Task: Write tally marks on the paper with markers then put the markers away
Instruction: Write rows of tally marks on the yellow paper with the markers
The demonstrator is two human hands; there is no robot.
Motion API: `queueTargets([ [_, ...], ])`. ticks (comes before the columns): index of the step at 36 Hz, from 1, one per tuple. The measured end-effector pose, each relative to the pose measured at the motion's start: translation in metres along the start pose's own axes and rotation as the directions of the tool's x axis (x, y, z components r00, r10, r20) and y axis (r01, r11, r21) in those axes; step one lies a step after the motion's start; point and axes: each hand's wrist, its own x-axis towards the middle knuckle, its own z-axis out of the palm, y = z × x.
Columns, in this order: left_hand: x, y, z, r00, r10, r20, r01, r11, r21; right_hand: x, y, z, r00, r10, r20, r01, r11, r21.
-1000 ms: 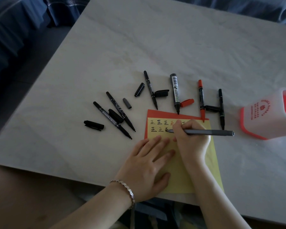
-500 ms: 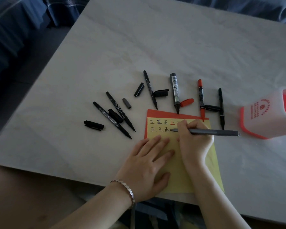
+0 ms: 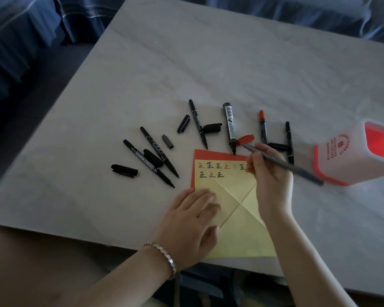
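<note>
Item: grey marker [image 3: 304,175], uncapped, held in right hand [image 3: 271,180], fingers curled round the front of the barrel, pen-grip. Posn: above the far-right corner of the yellow paper [image 3: 237,235], nib clear of the sheet and pointing past its far edge, close to a loose red cap [image 3: 246,139]. Long axis: diagonal, nib far-left, tail near-right, the tail end reaching toward the white-and-red holder [image 3: 341,160], which stands on the worktop [image 3: 231,63] well to the right of the paper. Left hand [image 3: 193,218]: flat, fingers straight, pressing the paper's left edge; holds nothing. Paper lies on a red sheet [image 3: 208,154] w/ only the red's far and left margins showing. Tally marks [image 3: 211,174]: two rows along the paper's far edge, second row three long. Key relation, est.: capping comes next, and the likely match, a small grey cap [image 3: 167,141], lies beyond the paper's far-left corner, long axis roughly far-to-near; left hand is the nearer one, right hand would have to cross the paper. Holder is on the right hand's side, so stowing suits that hand. Chg vs. 0.5 s ago: nib was down on the second row, barrel approx. level across the paper; now raised and swung to the diagonal. Left hand has drawn back toward the paper's near-left, fold creases now exposed.
</note>
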Motion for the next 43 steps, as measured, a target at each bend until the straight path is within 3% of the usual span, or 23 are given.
queueTargets([
  [4,0.002,0.0,-0.008,0.999,0.026,0.043,-0.027,0.999,0.031,0.014,-0.02,-0.004,0.993,-0.034,0.115,0.058,0.974,-0.218],
  [7,0.002,-0.006,-0.014,0.994,0.063,0.095,-0.068,0.996,0.055,0.03,-0.036,0.001,0.958,0.038,0.284,0.078,0.918,-0.389],
  [11,-0.005,-0.019,-0.015,0.982,0.12,0.144,-0.134,0.987,0.091,0.041,-0.049,0.019,0.869,0.105,0.483,0.265,0.725,-0.635],
  [16,-0.009,-0.024,-0.01,0.983,0.123,0.139,-0.132,0.989,0.061,0.044,-0.043,0.058,0.781,0.178,0.599,0.45,0.505,-0.737],
  [22,-0.009,-0.024,-0.009,0.986,0.116,0.118,-0.118,0.993,0.01,0.042,-0.023,0.087,0.791,0.188,0.583,0.506,0.337,-0.794],
  [32,-0.008,-0.026,-0.01,0.986,0.111,0.128,-0.113,0.994,0.009,0.046,-0.018,0.075,0.922,-0.028,0.386,0.36,0.428,-0.829],
  [39,-0.008,-0.026,-0.009,0.985,0.105,0.133,-0.107,0.994,0.005,0.057,-0.012,0.086,0.935,0.025,0.354,0.325,0.337,-0.883],
  [43,-0.008,-0.026,-0.009,0.986,0.105,0.132,-0.106,0.994,0.001,0.056,-0.011,0.089,0.948,0.037,0.317,0.286,0.338,-0.897],
])
